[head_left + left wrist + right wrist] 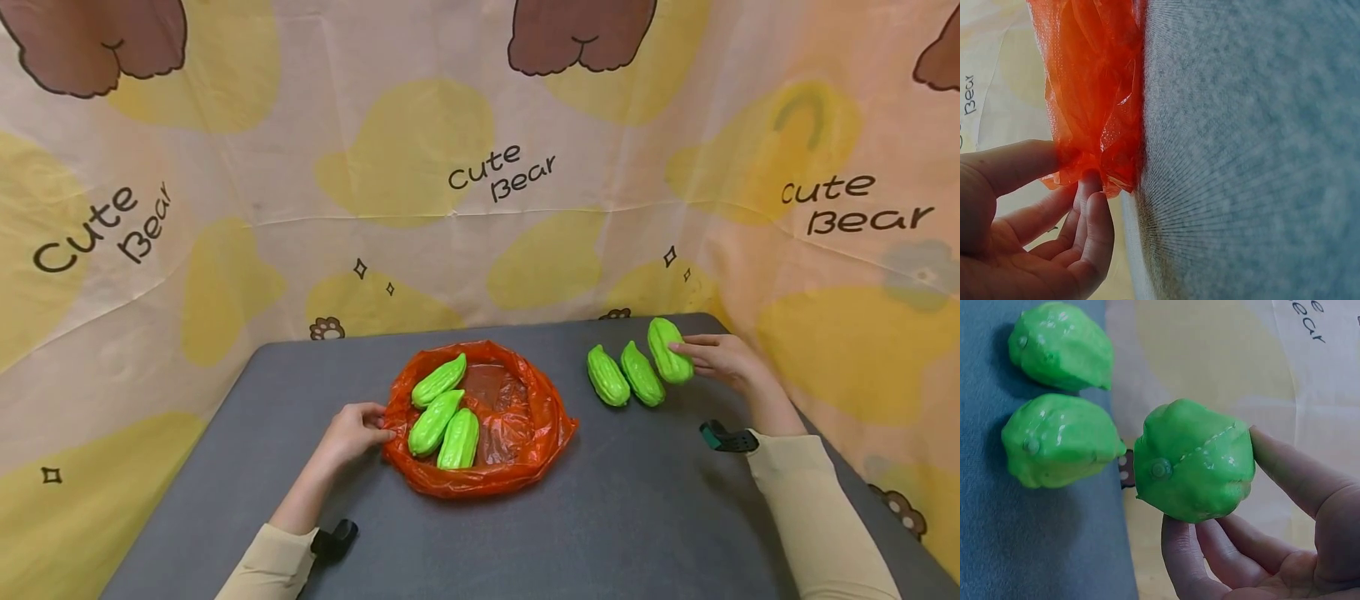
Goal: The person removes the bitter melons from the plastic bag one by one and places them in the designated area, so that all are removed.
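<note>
Just left of the red bag (pixel 553 429) was my left hand (pixel 354 432), thumb and fingertips pinched together on the plastic of its left rim. The bag sat on the grey table (pixel 637 517), its mouth open upward and its crumpled edge ringed around. In its left half I had three green gourds lying at a slant: a back gourd (pixel 438 381), a middle gourd (pixel 435 422) and a front gourd (pixel 459 439). Well apart from the bag, to its right, two more lay side by side on the table, a nearer gourd (pixel 608 377) and a farther gourd (pixel 642 375). Right of those, farthest from the bag, my right hand (pixel 716 358) held a raised gourd (pixel 667 346) off the table, thumb and fingers clamped on its sides. Behind the bag hung a printed cloth (pixel 450 250).
</note>
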A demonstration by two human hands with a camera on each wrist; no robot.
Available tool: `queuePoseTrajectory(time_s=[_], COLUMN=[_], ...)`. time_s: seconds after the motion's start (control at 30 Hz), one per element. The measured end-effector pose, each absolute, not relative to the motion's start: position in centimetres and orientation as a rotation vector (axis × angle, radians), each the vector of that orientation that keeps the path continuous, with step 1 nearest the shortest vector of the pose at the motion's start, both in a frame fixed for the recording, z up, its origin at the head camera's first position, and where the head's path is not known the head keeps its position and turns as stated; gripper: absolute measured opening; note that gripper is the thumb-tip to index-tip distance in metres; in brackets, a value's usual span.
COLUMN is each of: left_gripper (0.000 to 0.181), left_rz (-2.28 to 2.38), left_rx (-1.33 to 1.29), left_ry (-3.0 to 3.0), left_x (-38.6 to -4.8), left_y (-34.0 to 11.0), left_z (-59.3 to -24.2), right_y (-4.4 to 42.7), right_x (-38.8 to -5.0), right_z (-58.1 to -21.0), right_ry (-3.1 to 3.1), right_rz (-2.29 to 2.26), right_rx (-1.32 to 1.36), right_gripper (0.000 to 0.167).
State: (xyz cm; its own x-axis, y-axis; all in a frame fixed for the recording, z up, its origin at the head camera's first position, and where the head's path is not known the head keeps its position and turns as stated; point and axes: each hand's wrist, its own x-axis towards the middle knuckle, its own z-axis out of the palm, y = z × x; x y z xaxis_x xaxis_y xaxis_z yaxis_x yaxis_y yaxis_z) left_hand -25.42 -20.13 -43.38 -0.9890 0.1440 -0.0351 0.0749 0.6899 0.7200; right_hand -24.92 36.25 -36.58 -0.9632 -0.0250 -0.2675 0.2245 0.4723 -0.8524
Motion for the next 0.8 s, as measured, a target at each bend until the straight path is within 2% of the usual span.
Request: queuePoseTrajectory(time_s=[0.8], left_gripper=[0.041], left_rz=[1.202], left_rx=[0.168], left_ry=[2.791], left_x=[-25.5], left_y=[-20.1], left_z=[-43.3], right_y=[38.9], right_x=[-25.7], right_z=[-38.6], right_ry=[2.469], right_rz=[-1.411], right_rx=[0.249], right_gripper=[0.084])
